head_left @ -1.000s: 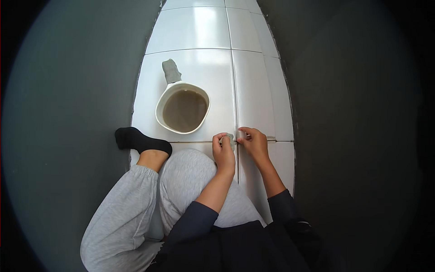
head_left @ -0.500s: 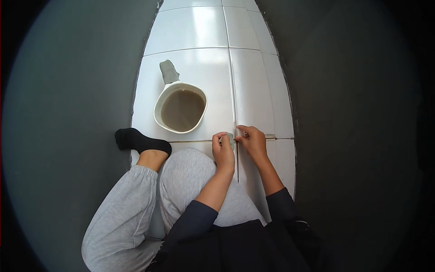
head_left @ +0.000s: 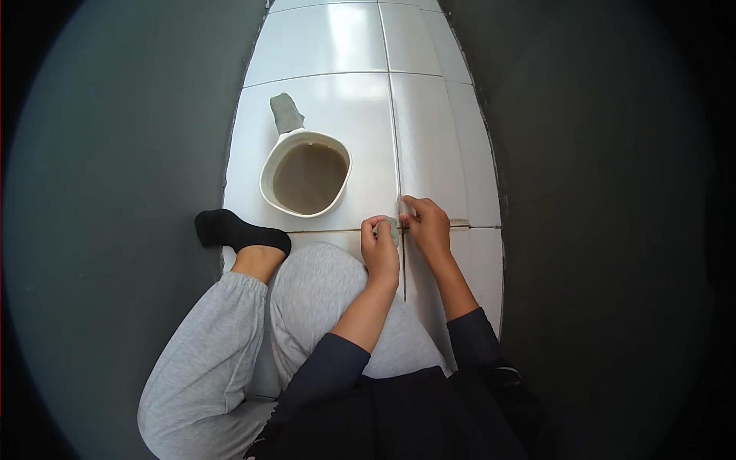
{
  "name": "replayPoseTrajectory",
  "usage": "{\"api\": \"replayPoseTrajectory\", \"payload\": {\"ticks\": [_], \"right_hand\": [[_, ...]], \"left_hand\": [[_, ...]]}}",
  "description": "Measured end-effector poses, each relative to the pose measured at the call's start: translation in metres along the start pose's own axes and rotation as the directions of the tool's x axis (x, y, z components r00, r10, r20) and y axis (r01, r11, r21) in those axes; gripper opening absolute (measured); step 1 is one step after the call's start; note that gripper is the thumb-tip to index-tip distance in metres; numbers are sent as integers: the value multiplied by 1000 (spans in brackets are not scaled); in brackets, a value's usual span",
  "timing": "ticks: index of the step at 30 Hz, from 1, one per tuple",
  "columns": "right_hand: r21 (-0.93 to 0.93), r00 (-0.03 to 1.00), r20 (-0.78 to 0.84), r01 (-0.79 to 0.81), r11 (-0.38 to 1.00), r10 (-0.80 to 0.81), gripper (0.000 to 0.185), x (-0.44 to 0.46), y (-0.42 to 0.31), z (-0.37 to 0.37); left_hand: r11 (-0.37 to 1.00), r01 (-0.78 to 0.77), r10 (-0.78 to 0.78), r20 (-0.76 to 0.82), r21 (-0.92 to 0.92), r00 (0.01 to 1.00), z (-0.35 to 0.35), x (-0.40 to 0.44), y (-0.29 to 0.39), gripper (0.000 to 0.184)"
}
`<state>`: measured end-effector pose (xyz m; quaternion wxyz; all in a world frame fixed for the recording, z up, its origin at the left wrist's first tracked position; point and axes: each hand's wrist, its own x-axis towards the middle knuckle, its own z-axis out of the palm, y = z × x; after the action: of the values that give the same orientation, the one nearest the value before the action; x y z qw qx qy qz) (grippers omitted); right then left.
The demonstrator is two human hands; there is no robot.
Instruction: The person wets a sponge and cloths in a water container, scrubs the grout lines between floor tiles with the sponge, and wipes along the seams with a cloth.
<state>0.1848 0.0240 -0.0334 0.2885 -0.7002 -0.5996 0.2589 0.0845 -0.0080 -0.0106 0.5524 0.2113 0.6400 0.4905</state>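
1. Pinching the grey lump (head_left: 394, 230) over the tile seam, left hand (head_left: 379, 244) fingers stay clamped.
2. Now the right hand's (head_left: 431, 227) index finger reaches farther forward; its grip can't be made out.
3. Handwork seemingly continues; the container (head_left: 267, 178) sits unmoved beyond.

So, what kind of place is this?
Perhaps a narrow floor or ledge, maybe at home: shiny white tiles run between dark grey sides, and a black sock shows without a shoe.

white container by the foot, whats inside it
Inside the white container is murky brownish liquid. The liquid covers the container's bottom, so whether anything lies there can't be seen.
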Motion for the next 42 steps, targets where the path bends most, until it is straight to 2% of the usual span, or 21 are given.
{"api": "replayPoseTrajectory", "payload": {"ticks": [3,7,9,11,13,14,19,22,26,29,32,35,37,39,41,42], "right_hand": [[-17,994,-92,52,999,-53,30,40,-1,10],[-30,995,-90,49,998,-51,31,47,-6,5],[-44,997,53,-52,998,54,33,23,-6,-3],[-43,997,61,-39,998,42,34,3,3,0],[-57,999,33,7,998,-6,34,-9,5,0],[0,998,-8,56,998,-56,32,-3,6,3],[-14,991,-89,95,995,-96,30,43,-6,8],[-52,999,-31,37,998,-38,32,27,-3,4],[-61,999,8,40,997,-40,33,-19,5,3],[-32,997,-37,63,997,-64,33,-10,6,8],[-55,985,-117,122,991,-127,33,28,1,14],[-44,993,-90,66,997,-69,33,40,-4,11],[-51,1000,14,2,999,-2,33,23,-4,4],[-75,999,47,22,997,-18,33,-1,0,-1],[-23,994,86,68,997,-66,33,-19,4,-7],[73,987,160,1,997,-13,32,-22,6,-12]], "left_hand": [[1000,1,-1,-10,-1,1000,-2,2,-1,18],[999,-20,19,-21,-45,1000,-5,4,4,18],[999,-9,8,-20,-51,1000,-4,5,2,19],[999,-11,11,-20,-32,1000,-1,4,0,19],[1000,-9,9,-16,-8,1000,1,5,-5,19],[1000,-19,19,-4,-3,1000,2,6,-8,19],[999,22,-22,-11,-33,1000,-3,2,4,19],[997,-28,26,-33,-66,999,-5,5,3,19],[998,-49,48,-18,-35,999,0,7,-8,20],[998,-20,22,23,-61,1000,2,2,-8,20],[999,-19,19,-1,-25,1000,-3,4,-6,19],[999,-19,18,-22,-44,1000,-6,6,-1,19],[998,-30,28,-34,-52,999,-4,8,0,18],[998,-31,29,-34,-57,999,-1,7,-4,18],[999,-21,20,-13,-48,1000,0,9,-11,19],[999,-23,23,6,-39,1000,0,9,-12,19]]}}
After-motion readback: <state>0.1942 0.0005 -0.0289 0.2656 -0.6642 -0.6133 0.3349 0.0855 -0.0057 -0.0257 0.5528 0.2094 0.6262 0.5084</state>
